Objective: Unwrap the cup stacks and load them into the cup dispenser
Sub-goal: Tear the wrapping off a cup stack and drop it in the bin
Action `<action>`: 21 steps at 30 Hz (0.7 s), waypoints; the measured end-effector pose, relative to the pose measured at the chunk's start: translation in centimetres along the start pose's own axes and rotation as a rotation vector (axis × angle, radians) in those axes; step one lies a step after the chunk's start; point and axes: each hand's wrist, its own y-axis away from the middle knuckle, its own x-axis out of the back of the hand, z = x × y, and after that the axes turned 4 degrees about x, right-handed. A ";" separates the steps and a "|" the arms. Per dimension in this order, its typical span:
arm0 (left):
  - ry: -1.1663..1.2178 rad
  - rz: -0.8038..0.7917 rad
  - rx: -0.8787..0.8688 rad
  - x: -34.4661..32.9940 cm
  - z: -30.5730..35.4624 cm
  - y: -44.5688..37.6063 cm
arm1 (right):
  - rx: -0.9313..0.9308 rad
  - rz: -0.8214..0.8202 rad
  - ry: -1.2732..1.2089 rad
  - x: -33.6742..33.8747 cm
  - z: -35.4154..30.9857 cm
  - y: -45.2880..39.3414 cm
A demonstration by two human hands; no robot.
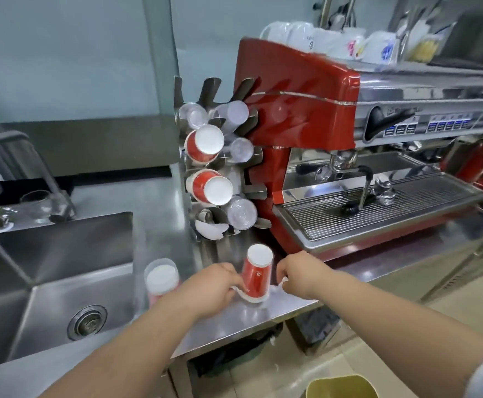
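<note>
Now the red cup stack (256, 275) stands upside down on the steel worktop (160, 202), near its front edge and just in front of the cup dispenser (220, 173). It stands on its wide mouth, probably because so it stays steady while both hands work on the wrapper. The left hand (214, 285) holds the clear plastic wrap (241, 294) at the base of the stack on one side; its fingers are curled and pinch the film. The right hand (297, 272) pinches the same film on the other side, its fingers also clenched on it. My judgement is that the two hands pull the wrap apart and down, so that the cups become free without touching their rims.

A second stack (161, 278), still in its plastic, waits on the worktop to the left, beside the sink (62, 271). The dispenser already holds red cups in two slots and clear cups in others; a lower slot looks nearly empty, a likely place for this stack. The espresso machine (297, 90) stands just right of it.
</note>
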 end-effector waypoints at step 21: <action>-0.019 -0.040 -0.211 0.8 13.4 -3.6 | -0.047 -0.037 -0.111 0.4 8.5 12.7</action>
